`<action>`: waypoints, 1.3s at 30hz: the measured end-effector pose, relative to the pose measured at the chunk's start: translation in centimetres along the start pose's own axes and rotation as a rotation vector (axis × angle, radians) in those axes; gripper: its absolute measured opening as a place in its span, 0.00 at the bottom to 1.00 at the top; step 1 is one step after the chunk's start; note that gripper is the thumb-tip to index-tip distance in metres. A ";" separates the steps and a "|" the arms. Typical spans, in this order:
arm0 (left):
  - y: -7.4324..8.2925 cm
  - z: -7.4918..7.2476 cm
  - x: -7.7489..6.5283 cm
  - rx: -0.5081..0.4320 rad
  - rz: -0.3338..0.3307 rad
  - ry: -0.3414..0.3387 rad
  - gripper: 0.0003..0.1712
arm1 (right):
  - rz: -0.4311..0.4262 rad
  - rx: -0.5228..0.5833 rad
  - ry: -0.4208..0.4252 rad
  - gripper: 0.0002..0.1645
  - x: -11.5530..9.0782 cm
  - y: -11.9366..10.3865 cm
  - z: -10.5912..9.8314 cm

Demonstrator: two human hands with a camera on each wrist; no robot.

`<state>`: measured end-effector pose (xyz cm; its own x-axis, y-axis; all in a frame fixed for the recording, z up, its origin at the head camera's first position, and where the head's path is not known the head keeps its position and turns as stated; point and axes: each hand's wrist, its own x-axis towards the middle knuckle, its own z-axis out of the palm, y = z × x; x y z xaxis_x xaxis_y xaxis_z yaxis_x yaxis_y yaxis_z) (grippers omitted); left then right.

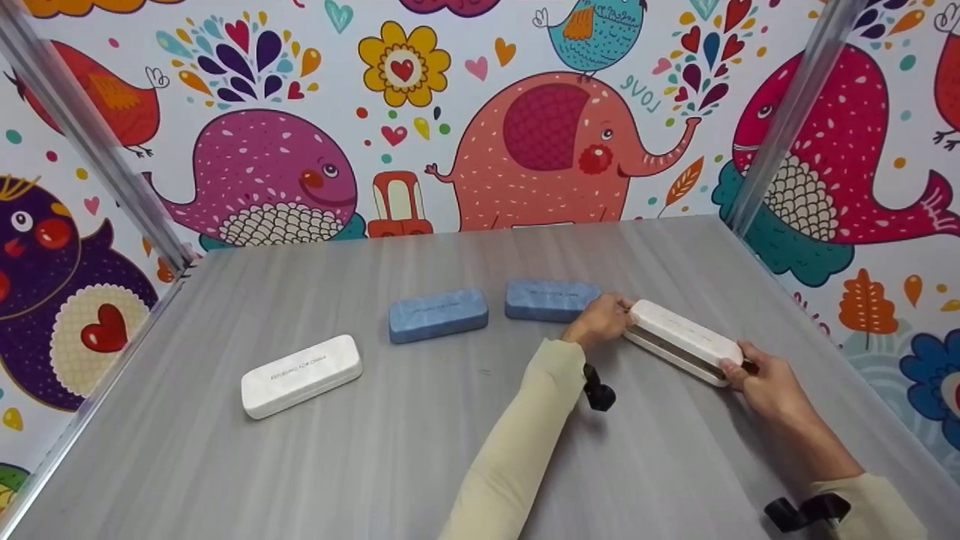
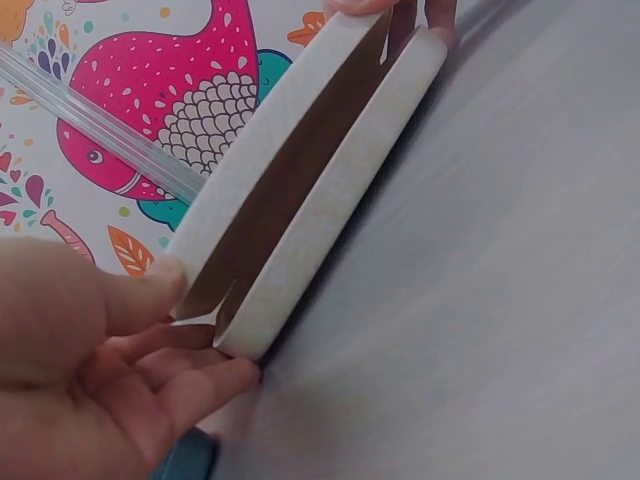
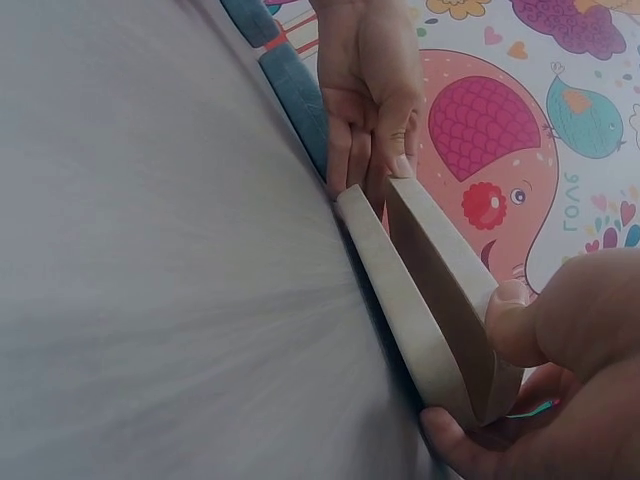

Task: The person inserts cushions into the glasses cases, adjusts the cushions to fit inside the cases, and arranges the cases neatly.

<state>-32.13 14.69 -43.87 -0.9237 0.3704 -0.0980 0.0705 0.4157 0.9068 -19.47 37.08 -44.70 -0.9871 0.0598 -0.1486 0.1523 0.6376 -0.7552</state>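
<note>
A white glasses case at the right of the table stands partly open, its brown inside showing through the gap in both wrist views. My left hand holds its left end, thumb on the lid and fingers at the lower half. Around the right end, my right hand has its thumb on the lid and a fingertip under the bottom half. Just behind my left hand lies a shut blue glasses case, partly covered by that hand in the head view.
Another blue glasses case lies shut near the middle of the grey table. Farther left is a shut white glasses case. Cartoon-printed walls with metal posts stand around the table's back and sides.
</note>
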 end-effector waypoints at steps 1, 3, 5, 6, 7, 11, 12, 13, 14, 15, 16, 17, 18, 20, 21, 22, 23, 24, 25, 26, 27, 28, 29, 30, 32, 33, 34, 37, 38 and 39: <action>0.0 0.0 0.0 0.007 0.007 -0.002 0.10 | -0.004 -0.005 0.006 0.52 0.0 0.0 0.0; 0.0 -0.1 0.1 0.026 0.022 -0.007 0.11 | -0.009 -0.014 0.014 0.51 0.0 0.1 0.1; 0.0 -0.2 0.1 0.036 0.031 -0.011 0.11 | -0.011 -0.020 0.018 0.50 -0.1 0.1 0.1; 0.1 -0.2 0.1 0.043 0.033 -0.011 0.11 | -0.010 -0.021 0.019 0.50 -0.1 0.1 0.1; 0.1 -0.2 0.0 0.046 0.027 -0.008 0.11 | -0.005 -0.019 0.015 0.50 -0.1 0.1 0.1; 0.1 -0.2 0.1 0.052 0.007 0.004 0.11 | 0.003 -0.027 0.009 0.50 0.0 0.0 0.1; 0.1 -0.2 0.1 0.053 0.005 0.005 0.10 | 0.002 -0.030 0.011 0.50 0.0 0.1 0.1; 0.1 -0.2 0.2 0.047 0.004 0.005 0.10 | -0.002 -0.036 0.014 0.49 0.1 0.1 0.1; 0.0 -0.2 0.3 0.035 0.001 0.001 0.10 | -0.005 -0.040 0.018 0.49 0.1 0.1 0.1; -0.1 -0.2 0.4 0.028 -0.001 -0.001 0.10 | -0.006 -0.035 0.017 0.49 0.1 0.0 0.1; -0.2 -0.2 0.5 0.022 -0.004 -0.004 0.10 | -0.006 -0.032 0.017 0.49 0.1 0.0 0.1; -0.5 -0.2 0.7 0.019 0.012 -0.005 0.09 | -0.006 -0.031 0.018 0.49 0.1 0.0 0.1; -0.5 -0.2 0.8 0.012 0.007 -0.007 0.09 | -0.004 -0.028 0.017 0.49 0.1 0.1 0.1; -0.6 -0.2 1.0 0.009 -0.005 -0.007 0.09 | -0.001 -0.020 0.013 0.51 0.1 0.1 0.1; -0.6 -0.1 1.0 0.014 -0.011 -0.004 0.09 | 0.002 -0.017 0.011 0.51 0.1 0.1 0.1; -0.5 -0.1 0.9 0.017 -0.018 0.001 0.10 | 0.002 -0.017 0.011 0.52 0.1 0.1 0.1; -0.5 -0.1 0.9 0.020 -0.025 0.007 0.10 | 0.003 -0.017 0.010 0.52 0.1 0.1 0.1; -0.2 -0.2 0.6 0.020 -0.048 0.012 0.11 | 0.006 -0.013 0.008 0.52 0.1 0.1 0.1; -0.1 -0.1 0.5 0.024 -0.056 0.022 0.12 | 0.007 -0.010 0.006 0.53 0.1 0.1 0.1; 0.0 -0.1 0.3 0.024 -0.058 0.032 0.12 | 0.012 -0.006 0.004 0.53 0.1 0.1 0.1; 0.1 -0.2 0.1 0.027 -0.058 0.041 0.13 | 0.017 -0.003 0.002 0.53 0.1 0.1 0.1; 0.2 -0.2 0.0 0.031 -0.059 0.048 0.13 | 0.022 0.000 -0.001 0.53 0.0 0.1 0.2; 0.2 -0.2 -0.2 0.031 -0.057 0.055 0.14 | 0.026 0.001 -0.003 0.53 0.0 0.0 0.2; 0.1 -0.1 -0.3 0.028 -0.055 0.060 0.14 | 0.029 0.006 -0.002 0.52 0.0 0.0 0.2; 0.0 -0.1 -0.3 0.028 -0.045 0.067 0.14 | 0.033 0.007 0.003 0.52 0.0 0.0 0.2; -0.1 -0.1 -0.3 0.031 -0.039 0.067 0.15 | 0.035 0.009 0.004 0.52 0.0 0.0 0.2; -0.2 -0.1 -0.2 0.031 -0.036 0.068 0.15 | 0.038 0.014 0.005 0.52 0.0 0.0 0.2; -0.4 0.0 -0.1 0.036 -0.014 0.069 0.15 | 0.055 0.032 -0.003 0.52 0.1 -0.1 0.0; -0.4 0.0 -0.1 0.038 -0.008 0.068 0.15 | 0.060 0.038 -0.008 0.53 0.1 -0.1 0.0; -0.5 0.1 -0.1 0.034 -0.007 0.069 0.15 | 0.067 0.048 -0.013 0.53 0.1 -0.1 -0.1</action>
<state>-32.07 14.51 -44.30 -0.9478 0.3099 -0.0752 0.0752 0.4465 0.8916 -19.57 37.08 -44.54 -0.9739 0.0914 -0.2080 0.2209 0.5948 -0.7730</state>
